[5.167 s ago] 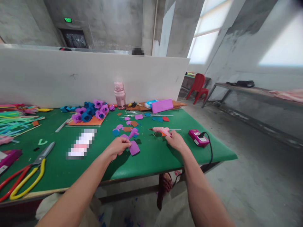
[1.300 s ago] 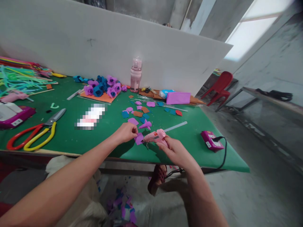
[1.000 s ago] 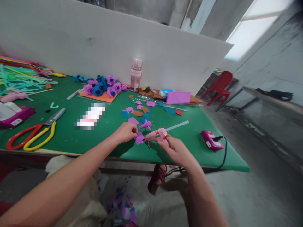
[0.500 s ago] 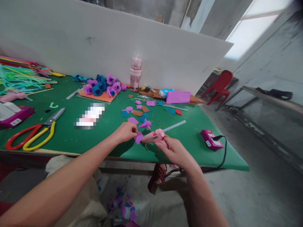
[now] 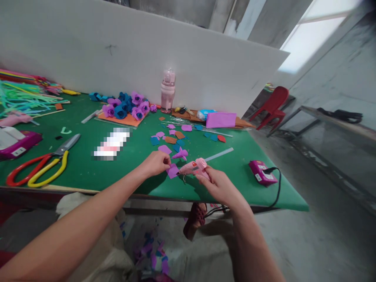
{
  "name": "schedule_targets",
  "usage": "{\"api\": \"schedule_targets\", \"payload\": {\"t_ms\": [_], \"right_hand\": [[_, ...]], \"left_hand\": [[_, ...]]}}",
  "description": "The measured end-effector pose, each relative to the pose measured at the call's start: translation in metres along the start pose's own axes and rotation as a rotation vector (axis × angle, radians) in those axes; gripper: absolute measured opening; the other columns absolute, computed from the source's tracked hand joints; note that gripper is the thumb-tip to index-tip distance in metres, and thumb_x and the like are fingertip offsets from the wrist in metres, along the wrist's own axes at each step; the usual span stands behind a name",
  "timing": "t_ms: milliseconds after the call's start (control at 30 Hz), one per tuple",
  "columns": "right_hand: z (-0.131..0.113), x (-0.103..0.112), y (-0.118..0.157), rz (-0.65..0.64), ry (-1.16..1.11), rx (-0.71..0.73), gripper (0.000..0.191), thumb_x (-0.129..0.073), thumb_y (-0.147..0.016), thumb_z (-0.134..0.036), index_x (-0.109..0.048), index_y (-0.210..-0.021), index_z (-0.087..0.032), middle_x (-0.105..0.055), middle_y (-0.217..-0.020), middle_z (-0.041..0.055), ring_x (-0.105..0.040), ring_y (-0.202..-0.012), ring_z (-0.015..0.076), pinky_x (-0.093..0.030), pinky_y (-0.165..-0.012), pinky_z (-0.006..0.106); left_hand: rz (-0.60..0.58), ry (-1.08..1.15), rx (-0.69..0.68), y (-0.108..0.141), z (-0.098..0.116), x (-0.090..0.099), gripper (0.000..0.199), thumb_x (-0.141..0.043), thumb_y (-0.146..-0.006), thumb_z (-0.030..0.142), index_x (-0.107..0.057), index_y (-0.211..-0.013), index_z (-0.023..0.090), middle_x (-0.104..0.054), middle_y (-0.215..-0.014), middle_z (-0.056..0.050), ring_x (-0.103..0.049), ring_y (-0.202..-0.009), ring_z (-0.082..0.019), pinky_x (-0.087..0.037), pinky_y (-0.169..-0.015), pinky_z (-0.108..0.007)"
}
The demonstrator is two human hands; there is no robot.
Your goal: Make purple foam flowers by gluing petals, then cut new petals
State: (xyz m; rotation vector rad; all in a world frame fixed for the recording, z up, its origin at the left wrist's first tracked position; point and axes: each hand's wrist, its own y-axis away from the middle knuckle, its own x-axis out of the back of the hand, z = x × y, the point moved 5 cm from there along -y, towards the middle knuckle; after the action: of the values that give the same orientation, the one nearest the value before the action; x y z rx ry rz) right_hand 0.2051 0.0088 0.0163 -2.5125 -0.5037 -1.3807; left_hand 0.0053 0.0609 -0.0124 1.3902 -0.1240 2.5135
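My left hand (image 5: 158,162) pinches the edge of a small purple petal piece (image 5: 172,171) just above the table. My right hand (image 5: 219,182) is wrapped round the grip of a pink hot glue gun (image 5: 192,167), and a clear glue stick (image 5: 219,154) juts from its back end. The gun's nozzle is close to the right edge of the petal; whether it touches cannot be made out. Behind the petal lies a rolled purple paper flower (image 5: 180,154). Another purple petal (image 5: 165,149) rests just beyond my left fingers.
Scissors (image 5: 48,160) with red and yellow handles lie at left. Loose cut pieces (image 5: 170,140) are scattered mid-table. Finished flowers (image 5: 126,106) and a pink bottle (image 5: 168,92) stand behind. A purple power socket (image 5: 263,172) with a cord sits at right on the green table (image 5: 282,196).
The glue gun has shifted slightly to the right, its nozzle now at the petal's right edge. My left hand keeps its hold on the petal in nearly the same place.
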Motion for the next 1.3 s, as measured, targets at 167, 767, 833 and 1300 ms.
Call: {"api": "schedule_targets", "payload": {"t_ms": [167, 767, 833, 1300], "right_hand": [[0.002, 0.004, 0.001, 0.029, -0.015, -0.019, 0.032, -0.040, -0.089, -0.042, -0.059, -0.086, -0.017, -0.061, -0.071, 0.0041, -0.053, -0.062, 0.0165, -0.033, -0.054, 0.024], [-0.008, -0.006, 0.000, 0.055, -0.025, 0.093, 0.026, -0.045, -0.088, -0.038, -0.058, -0.080, -0.016, -0.058, -0.066, 0.0023, -0.049, -0.057, 0.0138, -0.031, -0.052, 0.023], [-0.008, -0.006, 0.000, 0.054, -0.024, 0.090, 0.027, -0.045, -0.088, -0.038, -0.058, -0.080, -0.016, -0.058, -0.065, 0.0024, -0.050, -0.057, 0.0139, -0.031, -0.052, 0.023], [0.010, 0.005, 0.000, 0.069, -0.008, -0.059, 0.028, -0.042, -0.087, -0.039, -0.059, -0.083, -0.017, -0.060, -0.067, 0.0034, -0.051, -0.058, 0.0154, -0.033, -0.053, 0.024]], "left_hand": [[-0.007, 0.004, 0.010, 0.001, 0.001, 0.000, 0.008, -0.061, -0.067, 0.013, -0.069, -0.067, 0.016, -0.069, -0.067, -0.002, -0.062, -0.068, -0.015, -0.038, -0.059, -0.023], [-0.006, -0.018, -0.007, 0.000, 0.001, -0.001, 0.009, -0.061, -0.066, 0.013, -0.069, -0.067, 0.015, -0.067, -0.065, -0.001, -0.059, -0.064, -0.014, -0.035, -0.057, -0.023], [-0.005, -0.019, -0.014, 0.000, 0.001, -0.001, 0.009, -0.061, -0.067, 0.013, -0.069, -0.067, 0.016, -0.067, -0.065, -0.001, -0.059, -0.065, -0.014, -0.035, -0.057, -0.023], [-0.008, -0.002, -0.006, 0.001, 0.004, 0.000, 0.009, -0.061, -0.068, 0.013, -0.069, -0.067, 0.016, -0.070, -0.068, -0.002, -0.062, -0.068, -0.015, -0.038, -0.059, -0.022]]}}
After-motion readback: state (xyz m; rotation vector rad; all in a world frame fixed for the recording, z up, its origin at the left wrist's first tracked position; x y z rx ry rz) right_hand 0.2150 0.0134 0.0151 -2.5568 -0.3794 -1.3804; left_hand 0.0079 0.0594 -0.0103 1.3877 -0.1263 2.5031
